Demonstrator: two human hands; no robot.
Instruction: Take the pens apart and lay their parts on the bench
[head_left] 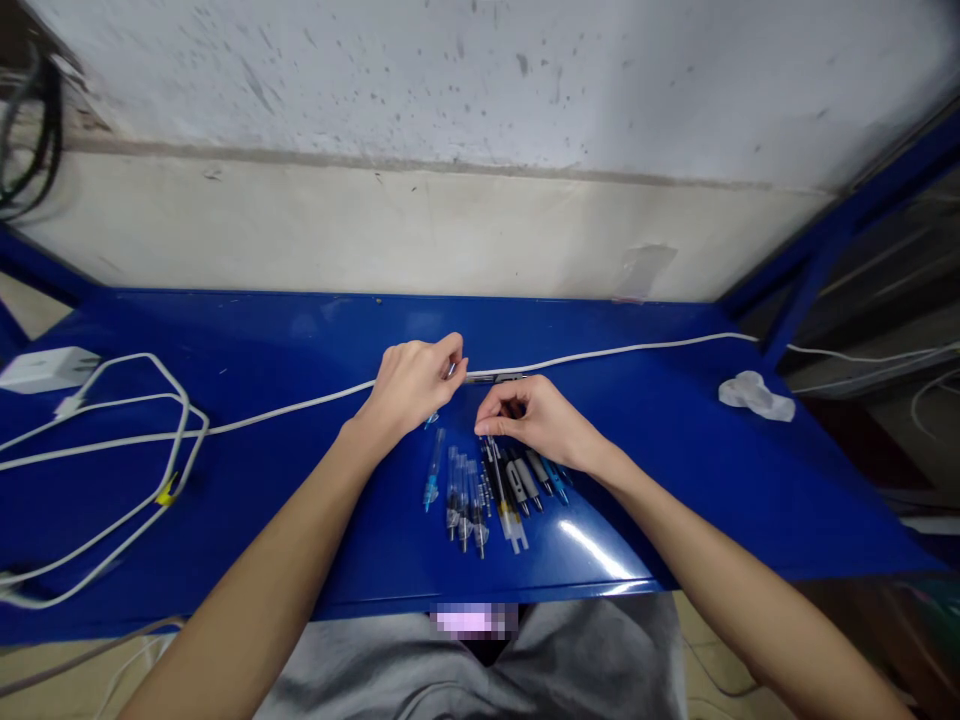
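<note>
My left hand [415,385] rests above the blue metal bench top [660,470], curled around a slim pen [450,369]. The pen's metal end shows past my fingertips, and a blue part shows below my palm. My right hand [536,420] hangs with curled fingers just over a loose row of several pens [506,480], close to a black pen [489,450]. Whether it grips that pen is hidden. A clear pen with blue parts [433,470] lies apart to the left of the row. Another metal-tipped pen [495,378] lies between my hands, partly hidden.
A white cable [600,352] runs across the back of the bench to a looped white cord [176,430] and a white charger [49,370] at the left. A crumpled white plastic piece [756,396] lies at the right. A wall stands behind.
</note>
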